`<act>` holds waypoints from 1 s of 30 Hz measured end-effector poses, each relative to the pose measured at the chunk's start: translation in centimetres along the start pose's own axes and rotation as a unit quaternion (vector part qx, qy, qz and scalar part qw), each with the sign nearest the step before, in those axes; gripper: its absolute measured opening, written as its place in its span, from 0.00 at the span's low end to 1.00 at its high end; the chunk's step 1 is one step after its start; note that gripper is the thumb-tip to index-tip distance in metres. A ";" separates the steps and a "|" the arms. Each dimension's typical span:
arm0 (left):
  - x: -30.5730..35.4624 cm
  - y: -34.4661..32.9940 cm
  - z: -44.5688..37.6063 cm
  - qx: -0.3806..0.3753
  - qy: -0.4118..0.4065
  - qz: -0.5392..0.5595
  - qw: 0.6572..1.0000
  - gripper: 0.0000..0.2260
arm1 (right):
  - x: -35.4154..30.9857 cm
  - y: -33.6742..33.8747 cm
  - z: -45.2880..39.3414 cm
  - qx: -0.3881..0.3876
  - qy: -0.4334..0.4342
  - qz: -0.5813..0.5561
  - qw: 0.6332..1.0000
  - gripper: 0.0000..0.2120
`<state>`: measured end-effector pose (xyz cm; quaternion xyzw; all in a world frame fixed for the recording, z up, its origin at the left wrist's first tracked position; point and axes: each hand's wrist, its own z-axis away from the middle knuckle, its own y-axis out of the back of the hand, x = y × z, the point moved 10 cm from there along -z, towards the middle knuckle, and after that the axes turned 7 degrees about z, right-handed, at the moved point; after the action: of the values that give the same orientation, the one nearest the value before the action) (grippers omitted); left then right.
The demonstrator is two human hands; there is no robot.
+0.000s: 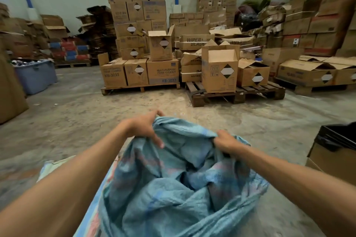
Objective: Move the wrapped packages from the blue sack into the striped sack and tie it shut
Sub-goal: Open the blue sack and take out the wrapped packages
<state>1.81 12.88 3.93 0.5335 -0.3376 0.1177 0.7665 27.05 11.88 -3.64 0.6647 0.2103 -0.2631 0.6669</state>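
Both hands were on the mouth of the blue sack (179, 188), low centre, standing on the concrete floor (77, 121). Left hand (143, 128) gripped the far-left rim, fingers curled over the gathered fabric, one finger pointing down inside. Right hand (226, 141) clenched the right rim, fabric bunched in the fist. Sack mouth was held open between them; the inside showed crumpled folds only, contents too blurred to make out.

Striped sack (92, 215) lay flat beneath and left of the blue one, touching it, pale with pink and blue bands, mostly covered.

Room to move: open bare floor ahead of the sack up to the pallets. Right, near the sack, a cardboard box lined with a black bag (335, 152). Far left, a brown cardboard sheet (9, 90) at frame edge and a grey-blue plastic tub (35, 76).

Ahead, a light pallet (140, 88) carried stacked cartons (138, 71); beside it a darker pallet (235, 93), its near slats partly bare, with an open carton (219, 71) at its front edge.

Writing legible: "MULTI-PURPOSE FOAM CLEANER" and "KB-3033" on the lower cartons; "WIPER BLADE" on a flat box (194, 41) behind. Many cartons bore a black-and-white diamond label. Other print was too blurred.
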 end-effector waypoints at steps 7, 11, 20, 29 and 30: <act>-0.4 0.4 -0.2 0.223 -0.116 -0.324 0.912 0.13 | -1.7 1.3 1.7 -0.210 -0.053 -0.182 0.959 0.17; 1.2 3.9 1.5 0.327 -0.112 -0.239 0.908 0.18 | -1.9 2.0 2.3 -0.219 0.075 0.060 0.971 0.19; -0.3 -3.5 3.4 -0.176 0.068 0.330 0.925 0.25 | -0.1 3.4 0.1 -0.113 -0.069 -0.186 0.974 0.15; 0.2 -1.2 -0.7 0.016 0.008 0.567 0.823 0.29 | -0.3 3.4 3.4 -0.273 -0.027 -0.235 0.932 0.47; 0.5 -0.5 -0.6 0.046 0.003 0.508 0.860 0.29 | -0.4 3.4 3.3 -0.265 -0.013 -0.185 0.946 0.48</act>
<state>2.64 13.12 3.74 0.3218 -0.5540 0.5077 0.5760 28.67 8.53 -0.63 0.4103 0.3829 -0.3252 0.7612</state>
